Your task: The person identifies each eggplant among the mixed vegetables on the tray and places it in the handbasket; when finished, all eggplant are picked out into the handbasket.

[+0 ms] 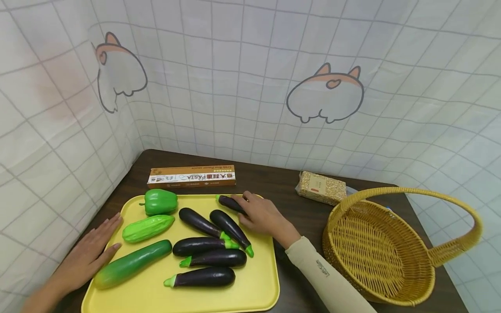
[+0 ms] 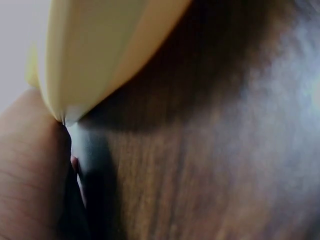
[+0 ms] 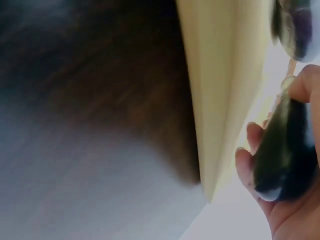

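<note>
Right hand: [image 1: 263, 215] curled round one dark eggplant [image 1: 232, 203] (thumb on one side, fingers on the other, per the right wrist view).
Held eggplant: at the far right corner of the tray; whether it touches the tray cannot be told.
Left hand: [image 1: 94, 243] fingers extended, grasping nothing, at the tray's left edge, thumb over the rim.
Yellow tray: [image 1: 254, 293] on the dark brown surface [image 1: 270, 178].
Loose eggplants: [image 1: 205, 277] five, lying right of the green vegetables.
Green vegetables: bell pepper [image 1: 161, 202] farthest back, light green gourd [image 1: 148, 228] next, long dark green squash [image 1: 135, 264] nearest.
Pasta box: [image 1: 192, 176] behind the tray.
Grain packet: [image 1: 322, 188] behind the basket, to its left.
Wicker basket: [image 1: 375, 252] right of the tray, handle upright.
</note>
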`<state>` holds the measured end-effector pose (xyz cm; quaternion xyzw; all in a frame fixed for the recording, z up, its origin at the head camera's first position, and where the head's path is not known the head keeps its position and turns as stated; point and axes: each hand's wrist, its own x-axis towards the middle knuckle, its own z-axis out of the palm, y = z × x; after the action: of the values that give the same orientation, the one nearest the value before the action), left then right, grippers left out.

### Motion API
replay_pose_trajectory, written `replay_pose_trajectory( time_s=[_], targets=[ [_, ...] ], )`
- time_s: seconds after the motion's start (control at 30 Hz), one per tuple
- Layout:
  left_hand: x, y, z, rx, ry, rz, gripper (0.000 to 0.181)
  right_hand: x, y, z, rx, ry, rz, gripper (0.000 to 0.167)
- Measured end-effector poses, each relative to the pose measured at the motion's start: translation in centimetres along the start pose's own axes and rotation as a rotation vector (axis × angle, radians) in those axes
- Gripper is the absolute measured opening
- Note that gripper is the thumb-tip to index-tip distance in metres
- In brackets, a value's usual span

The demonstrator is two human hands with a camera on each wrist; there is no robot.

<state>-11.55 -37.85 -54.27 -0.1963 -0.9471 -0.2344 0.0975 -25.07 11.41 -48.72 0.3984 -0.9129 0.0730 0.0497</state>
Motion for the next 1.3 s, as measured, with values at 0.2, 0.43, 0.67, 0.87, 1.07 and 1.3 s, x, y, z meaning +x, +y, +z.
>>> replay_pose_trajectory(
  time_s=[0.2,0.43,0.67,0.87,1.07,1.3],
  targets=[
    [0.1,-0.3,0.2,0.021,-0.015,-0.009,0.071,-1.2,-0.1,-1.6,0.007,0.05,0.022,0.054],
    [-0.1,-0.5,0.1,0.033,-0.023,-0.039,0.072,-2.0,-0.1,-2.8,-0.06,0.154,-0.042,0.05],
    [0.0,-0.5,0.2,-0.019,-0.04,-0.07,0.072,-3.3,-0.4,-4.8,-0.125,0.235,-0.113,0.048],
    [-0.2,-0.8,0.0,-0.039,-0.086,-0.105,0.071,-5.5,-1.2,-7.3,-0.148,0.252,-0.114,0.048],
    [-0.1,-0.9,0.1,-0.026,-0.09,-0.104,0.071,-7.4,-1.7,-10.0,-0.18,0.239,-0.159,0.044],
    [-0.2,-0.6,0.5,-0.022,-0.072,-0.086,0.071,-9.1,-1.4,-12.5,-0.191,0.231,-0.213,0.043]
  ],
)
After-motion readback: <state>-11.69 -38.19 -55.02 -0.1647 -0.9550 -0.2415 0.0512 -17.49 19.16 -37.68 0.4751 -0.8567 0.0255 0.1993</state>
